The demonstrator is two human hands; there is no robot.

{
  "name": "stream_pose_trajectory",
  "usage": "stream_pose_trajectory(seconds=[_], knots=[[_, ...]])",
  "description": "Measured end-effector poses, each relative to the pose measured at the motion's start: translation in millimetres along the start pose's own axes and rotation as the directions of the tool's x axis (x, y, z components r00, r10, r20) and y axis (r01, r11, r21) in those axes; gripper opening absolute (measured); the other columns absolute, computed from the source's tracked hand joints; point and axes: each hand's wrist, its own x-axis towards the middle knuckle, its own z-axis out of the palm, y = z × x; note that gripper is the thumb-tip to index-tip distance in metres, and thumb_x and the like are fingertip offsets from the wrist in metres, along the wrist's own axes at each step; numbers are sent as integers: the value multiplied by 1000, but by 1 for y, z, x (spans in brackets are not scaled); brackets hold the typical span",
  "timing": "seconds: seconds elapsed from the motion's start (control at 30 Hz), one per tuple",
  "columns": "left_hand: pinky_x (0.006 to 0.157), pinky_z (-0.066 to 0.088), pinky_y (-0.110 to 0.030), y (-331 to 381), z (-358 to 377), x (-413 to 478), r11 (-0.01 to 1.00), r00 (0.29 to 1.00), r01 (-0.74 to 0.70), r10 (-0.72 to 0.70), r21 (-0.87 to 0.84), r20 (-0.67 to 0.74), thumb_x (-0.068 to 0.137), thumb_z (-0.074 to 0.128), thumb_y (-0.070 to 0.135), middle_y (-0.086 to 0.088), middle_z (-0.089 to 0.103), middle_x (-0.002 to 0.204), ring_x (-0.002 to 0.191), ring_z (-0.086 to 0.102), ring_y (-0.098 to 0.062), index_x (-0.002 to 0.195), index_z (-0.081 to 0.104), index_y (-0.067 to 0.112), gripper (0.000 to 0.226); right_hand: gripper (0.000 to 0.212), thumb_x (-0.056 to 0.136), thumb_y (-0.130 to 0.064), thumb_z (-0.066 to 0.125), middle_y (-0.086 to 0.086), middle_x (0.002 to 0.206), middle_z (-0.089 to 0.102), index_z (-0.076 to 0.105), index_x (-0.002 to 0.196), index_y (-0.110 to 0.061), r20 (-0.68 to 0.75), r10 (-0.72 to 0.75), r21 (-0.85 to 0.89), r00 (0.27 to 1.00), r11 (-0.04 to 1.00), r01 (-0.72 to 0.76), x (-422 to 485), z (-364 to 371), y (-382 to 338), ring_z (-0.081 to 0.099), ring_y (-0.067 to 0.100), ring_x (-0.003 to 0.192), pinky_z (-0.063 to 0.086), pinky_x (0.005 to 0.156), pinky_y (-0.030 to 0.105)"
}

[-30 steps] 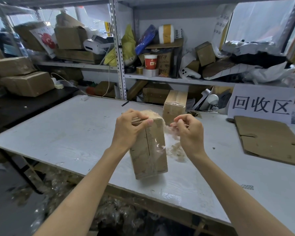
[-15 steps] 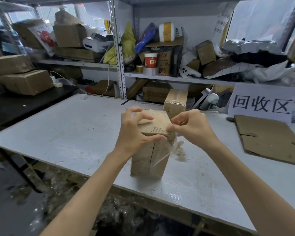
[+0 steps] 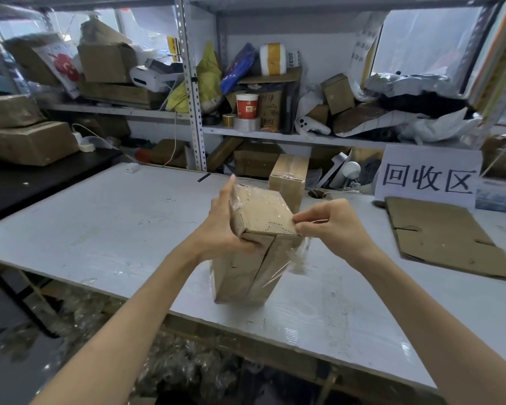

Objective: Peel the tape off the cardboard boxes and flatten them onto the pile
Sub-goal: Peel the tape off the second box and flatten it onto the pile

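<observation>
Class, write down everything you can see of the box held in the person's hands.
The box is worn brown cardboard, tall, standing on end on the white table near its front edge. A seam between two flaps runs down its near face. Glossy clear tape clings to its top and right side, and a crumpled strip hangs loose at the right. The left hand grips its upper left side; the right hand pinches tape at the top right corner.
</observation>
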Motion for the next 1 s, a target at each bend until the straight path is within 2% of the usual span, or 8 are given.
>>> stream_pose_trajectory(seconds=[0.13,0.33,0.4,0.5,0.6,0.77,0.93,1.0], knots=[[107,33,-38,6,12,-4,987,974,-101,124,128,-189,45,89,42,4,24,132,127,28,-17,146,9,47,128,13,77,1,73,1,81,75,78,85,-8,-119,-108,-75,987,992,99,-5,1,5,69,8,72,56,68,18],[101,27,-32,15,6,-10,959,932,-190,243,209,-270,47,87,44,-2,24,141,125,24,-14,148,10,44,127,15,76,5,72,-2,78,72,76,82,-8,-253,-226,-80,941,974,213,-6,9,5,69,9,72,58,69,19],[102,27,-32,15,2,-14,965,928,-184,233,189,-289,47,87,43,-4,26,142,129,26,-16,148,11,43,127,20,75,5,73,2,78,73,75,88,-9,-278,-206,7,938,976,216,-5,8,5,71,13,75,58,67,22],[110,33,-41,13,-3,-18,984,936,-161,178,79,-305,43,85,46,-3,29,139,133,31,-23,146,14,49,125,34,74,11,70,11,79,75,68,101,-9,-280,-40,368,959,918,145,-3,7,2,73,18,78,59,66,27],[109,41,-51,9,-6,-19,990,943,-134,115,-40,-311,43,83,45,-4,31,137,131,39,-28,142,25,51,115,31,75,17,61,14,82,74,72,91,-7,-225,124,603,967,797,38,4,11,-1,72,26,84,58,69,30],[110,38,-43,-1,-3,-16,998,960,-24,6,-62,-281,37,81,54,-4,33,131,125,34,-22,136,31,45,111,23,86,1,55,8,84,75,75,80,-7,-171,147,505,974,862,-41,8,27,-2,69,21,91,56,83,31],[111,38,-44,-14,2,-21,997,954,19,-41,-76,-297,35,83,57,-1,29,131,127,33,-22,130,30,46,109,37,94,-35,55,13,91,73,71,87,-2,-71,177,516,982,849,-116,13,35,0,68,22,87,55,75,29],[112,38,-47,-17,1,-22,997,955,9,-31,-77,-296,38,87,52,-1,29,132,128,33,-22,130,31,44,108,22,88,-27,67,8,93,71,68,97,-6,-108,149,412,983,907,-92,13,39,3,68,18,88,53,66,24]])
